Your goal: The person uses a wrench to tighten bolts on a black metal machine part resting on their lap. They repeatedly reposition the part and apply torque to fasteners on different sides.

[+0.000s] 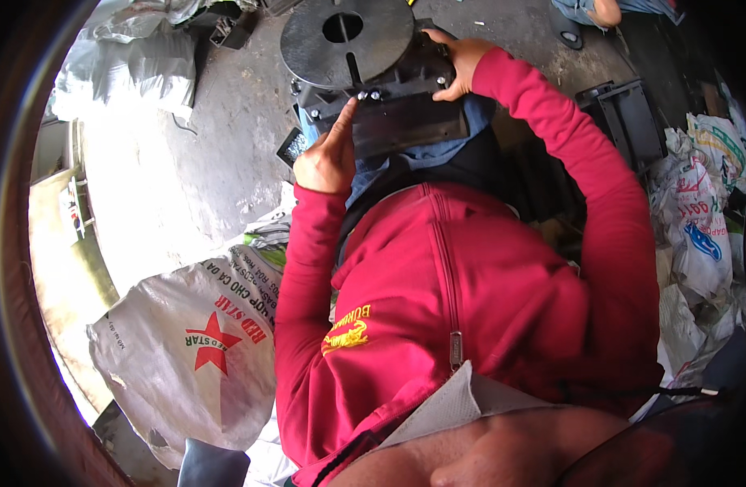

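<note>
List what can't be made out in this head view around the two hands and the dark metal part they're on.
- Right hand: its fingers wrap behind the metal part, so their grip is hidden.
- Underside of the metal part: blocked by its round plate and the lap.
- Left hand: palm faces away; only a finger against the part's front edge shows.
- Floor at left: washed out by glare.
- Another person's foot: cut off by the top edge.

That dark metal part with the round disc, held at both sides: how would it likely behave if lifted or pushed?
The metal part looks thick and solid, so probably heavy and stiff. Both the left hand and right hand steady it, hinting at weight. The flat round disc on top may make it top-heavy if tilted.
</note>
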Demonstrator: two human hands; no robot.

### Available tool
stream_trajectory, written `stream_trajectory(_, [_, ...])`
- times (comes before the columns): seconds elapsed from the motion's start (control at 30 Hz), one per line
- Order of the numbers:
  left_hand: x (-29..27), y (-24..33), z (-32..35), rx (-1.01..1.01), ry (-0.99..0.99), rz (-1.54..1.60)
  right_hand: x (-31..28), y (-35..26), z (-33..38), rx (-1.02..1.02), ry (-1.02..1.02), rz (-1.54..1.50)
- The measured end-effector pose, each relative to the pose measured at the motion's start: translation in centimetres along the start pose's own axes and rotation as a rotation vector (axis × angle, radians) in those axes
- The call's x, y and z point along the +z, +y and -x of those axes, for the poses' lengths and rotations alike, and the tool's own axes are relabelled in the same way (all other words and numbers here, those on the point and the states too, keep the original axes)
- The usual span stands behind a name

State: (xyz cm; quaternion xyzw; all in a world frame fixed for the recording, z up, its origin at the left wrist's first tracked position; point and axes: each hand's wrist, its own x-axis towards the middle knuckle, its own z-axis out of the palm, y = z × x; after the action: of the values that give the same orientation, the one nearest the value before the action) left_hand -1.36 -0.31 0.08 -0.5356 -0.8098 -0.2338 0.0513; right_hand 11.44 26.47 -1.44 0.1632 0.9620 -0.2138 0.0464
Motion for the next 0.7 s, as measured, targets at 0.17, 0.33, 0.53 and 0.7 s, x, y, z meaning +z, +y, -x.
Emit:
stream_trajectory(0.17, [-0.9, 1.4, -1.5, 0.153, 0.250, 0.248, -0.5, -0.7, 0.5, 0.036, -0.057, 0.000])
stream_trajectory(0.33, [1.1, 0.8, -3.7, 0.153, 0.132, 0.151, -0.3, -0.5, 0.4, 0.009, -0.030, -0.028])
stream_trajectory(0.53, [3.6, 0.7, -2.7, 0.020, 0.166, 0.283, -0.2, -0.6, 0.5, 0.007, -0.028, -0.033])
stream_trajectory(0.7, [1.9, 1.2, -1.8, -0.040, 0.153, 0.380, -1.2, -1.3, 0.7, 0.050, -0.087, -0.022])
